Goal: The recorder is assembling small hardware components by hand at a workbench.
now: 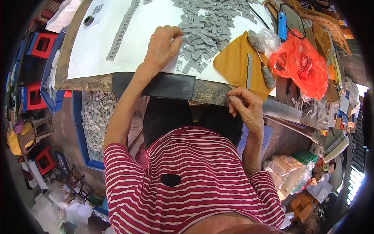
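Observation:
My left hand [161, 46] rests on the white sheet [97, 58] at the near left side of a heap of small flat grey plastic pieces [208, 33]. Its fingers are bent inward, and whatever they may hold is hidden. A few loose pieces [189, 67] lie just right of that hand, near the sheet's front edge. My right hand [247, 104] hovers at the table's front edge, beside a yellow-brown cloth [233, 62]. Its thumb and fingers are drawn together; anything between them is too small to make out.
A long row of grey pieces [122, 31] runs up the sheet, with a dark tape roll [89, 20] left of it. At right are a grey-handled tool [268, 77], a red plastic bag [304, 68] and a blue tool [282, 26]. A blue crate [82, 144] of pieces stands below left.

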The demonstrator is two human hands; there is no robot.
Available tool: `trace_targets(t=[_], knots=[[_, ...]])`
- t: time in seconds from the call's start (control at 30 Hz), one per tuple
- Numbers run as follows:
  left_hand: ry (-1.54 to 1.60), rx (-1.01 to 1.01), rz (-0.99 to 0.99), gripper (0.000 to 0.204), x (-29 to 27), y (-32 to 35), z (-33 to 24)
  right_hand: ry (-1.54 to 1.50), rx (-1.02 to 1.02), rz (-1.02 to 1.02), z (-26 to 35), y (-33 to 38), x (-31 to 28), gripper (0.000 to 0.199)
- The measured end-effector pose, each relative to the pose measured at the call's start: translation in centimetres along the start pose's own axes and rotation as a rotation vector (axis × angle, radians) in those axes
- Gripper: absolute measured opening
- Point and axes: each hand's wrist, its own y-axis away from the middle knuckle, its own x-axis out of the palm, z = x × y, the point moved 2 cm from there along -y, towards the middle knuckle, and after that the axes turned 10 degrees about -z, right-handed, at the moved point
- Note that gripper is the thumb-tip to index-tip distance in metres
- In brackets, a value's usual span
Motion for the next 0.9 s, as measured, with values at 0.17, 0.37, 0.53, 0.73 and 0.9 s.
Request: trace_targets(t=[0.17,0.37,0.53,0.73,0.9], knots=[[-0.116,0.080,0.033,0.015,1.3,-0.1,-0.7,-0.026,0.011,-0.023,0.1,0.4,0.0,0.012],[-0.049,0.076,-0.045,0.014,1.1,0.2,-0.1,-0.060,0.006,-0.115,0.0,-0.1,-1.2,0.013],[0.172,-0.152,-0.063,0.013,0.1,1.1,-1.9,0.014,-0.150,-0.350,0.7,-2.6,-3.0,0.012],[0.340,-0.311,-0.052,0.011,-0.3,2.4,-4.4,0.472,-0.481,-0.530,-0.1,-7.5,-5.1,0.013],[0.491,-0.353,-0.022,0.011,-0.3,3.7,-5.4,0.702,-0.711,-0.547,-1.5,-11.2,-6.0,0.013]])
